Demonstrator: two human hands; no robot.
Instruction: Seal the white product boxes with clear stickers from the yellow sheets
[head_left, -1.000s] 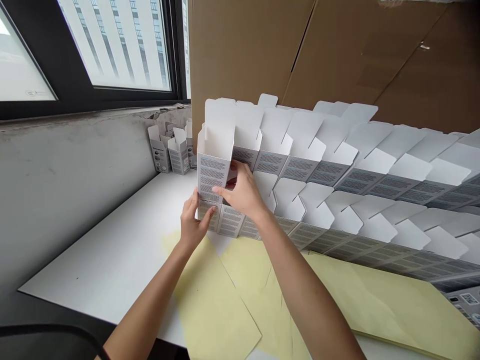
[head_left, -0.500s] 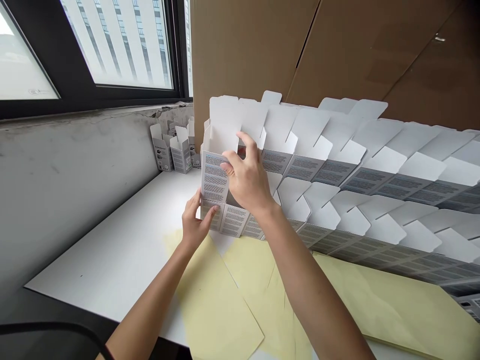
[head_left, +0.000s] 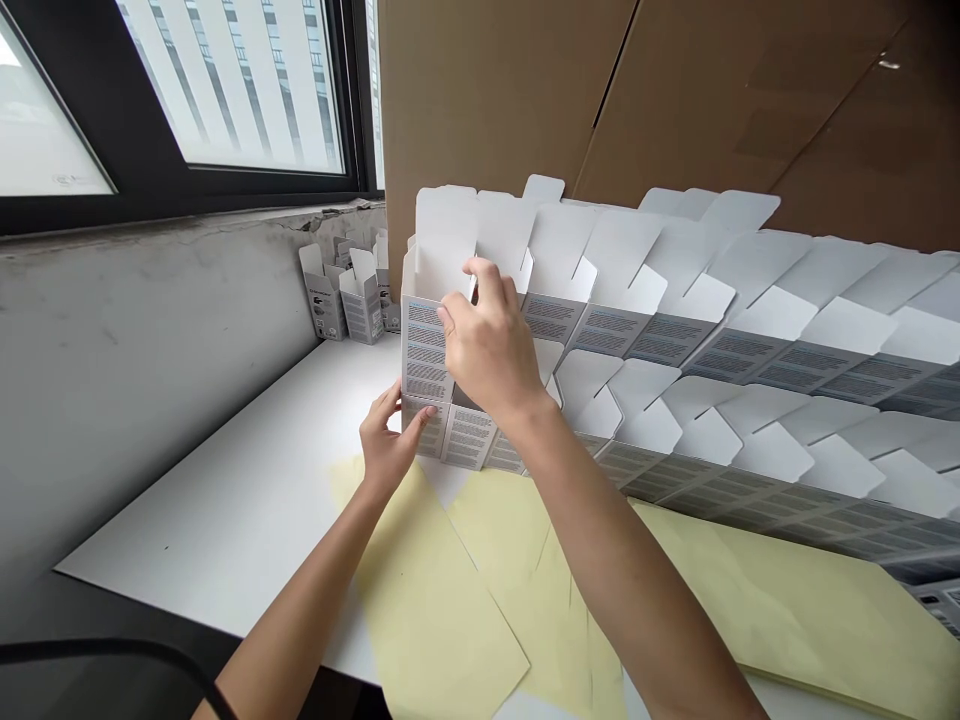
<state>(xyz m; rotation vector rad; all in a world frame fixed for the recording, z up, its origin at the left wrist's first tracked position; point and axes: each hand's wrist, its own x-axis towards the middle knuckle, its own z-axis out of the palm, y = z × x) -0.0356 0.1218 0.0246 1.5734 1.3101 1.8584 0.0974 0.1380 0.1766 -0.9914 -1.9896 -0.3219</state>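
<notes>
A tall open-topped white carton (head_left: 426, 350) with printed text stands at the left end of the upper row, its back flap upright. My right hand (head_left: 491, 345) is bent over its right front edge, with curled fingers at the opening and the thumb by the front panel; the exact contact is partly hidden. Below it is a lower carton (head_left: 431, 430) at the left end of the front row. My left hand (head_left: 390, 440) grips this corner, the thumb on the printed front and the fingers along the left side.
Rows of open white cartons (head_left: 690, 335) run to the right, flaps up. Yellow paper sheets (head_left: 442, 590) and a yellow stack (head_left: 795, 590) lie on the white table (head_left: 247, 500). A large cardboard box (head_left: 495, 90) stands behind. Several small cartons (head_left: 362, 295) sit by the wall.
My right hand has shifted slightly left and up, its fingers curling more over the carton's edge. My left hand stays at the lower corner. The camera view has moved a little.
</notes>
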